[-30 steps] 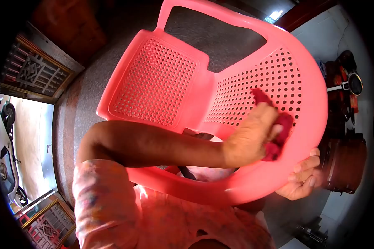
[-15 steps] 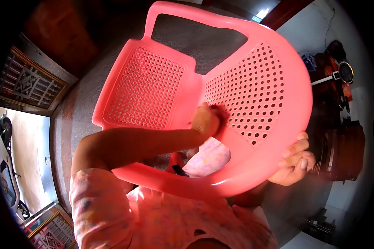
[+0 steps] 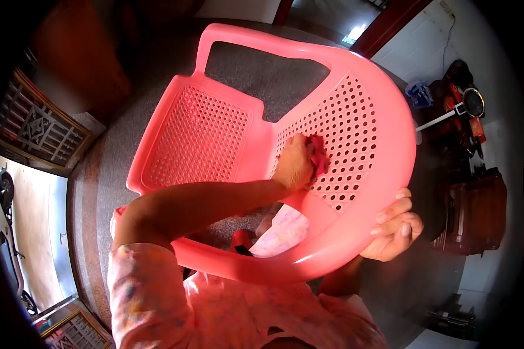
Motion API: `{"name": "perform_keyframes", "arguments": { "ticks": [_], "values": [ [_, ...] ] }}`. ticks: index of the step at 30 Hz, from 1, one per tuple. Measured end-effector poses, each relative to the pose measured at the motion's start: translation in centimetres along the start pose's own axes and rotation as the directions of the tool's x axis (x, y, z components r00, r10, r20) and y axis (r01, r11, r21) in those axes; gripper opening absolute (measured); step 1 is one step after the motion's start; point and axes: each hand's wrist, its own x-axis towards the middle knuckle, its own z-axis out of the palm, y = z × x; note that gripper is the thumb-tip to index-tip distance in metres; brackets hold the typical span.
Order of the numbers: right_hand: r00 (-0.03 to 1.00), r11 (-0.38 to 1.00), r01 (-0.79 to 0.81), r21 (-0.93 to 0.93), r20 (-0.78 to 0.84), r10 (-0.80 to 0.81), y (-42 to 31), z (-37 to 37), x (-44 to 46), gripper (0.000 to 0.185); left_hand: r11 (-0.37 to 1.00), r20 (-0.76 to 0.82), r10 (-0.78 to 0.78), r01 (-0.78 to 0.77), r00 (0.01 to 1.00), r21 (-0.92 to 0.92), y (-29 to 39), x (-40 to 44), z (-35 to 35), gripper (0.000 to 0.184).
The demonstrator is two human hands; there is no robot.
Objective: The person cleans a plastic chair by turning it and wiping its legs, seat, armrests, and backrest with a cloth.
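A pink plastic armchair (image 3: pixel 256 139) with a perforated seat and backrest is tilted in front of me. My left hand (image 3: pixel 294 163) is closed on a dark red cloth (image 3: pixel 317 156) and presses it against the perforated backrest, near where it meets the seat. My right hand (image 3: pixel 395 228) grips the outer rim of the backrest at the right, with its fingers curled over the edge. My left forearm crosses over the near armrest opening. Part of the cloth is hidden under my left hand.
Speckled grey floor (image 3: pixel 108 174) lies around the chair. On the left, a doorway (image 3: pixel 38 224) lets in light, with vehicles outside. At right stand a dark wooden cabinet (image 3: pixel 474 212) and a white pole with a round head (image 3: pixel 473 103). My patterned clothing fills the bottom.
My left hand has moved slightly up the backrest, and more of the red cloth shows. The chair and my right hand have shifted left in view.
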Motion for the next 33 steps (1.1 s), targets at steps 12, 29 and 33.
{"name": "perform_keyframes", "arguments": {
  "ticks": [12, 29, 33],
  "values": [
    [1.000, 1.000, 0.005, -0.023, 0.021, -0.005, -0.2, -0.2, 0.1, 0.011, 0.784, -0.054, 0.610, -0.612, 0.790, -0.103, 13.2, -0.1, 1.5, 0.012],
    [0.996, 0.996, 0.085, -0.018, 0.005, -0.085, 0.5, 0.4, 0.1, 0.018, 0.900, -0.051, 0.435, -0.435, 0.899, 0.006, 9.5, -2.2, 0.5, 0.014],
    [0.998, 0.997, 0.066, -0.028, 0.007, -0.065, 0.4, 0.2, 0.1, 0.019, 0.929, 0.127, 0.368, -0.368, 0.921, -0.026, 10.0, -7.9, -3.4, 0.009]
  ]
}}
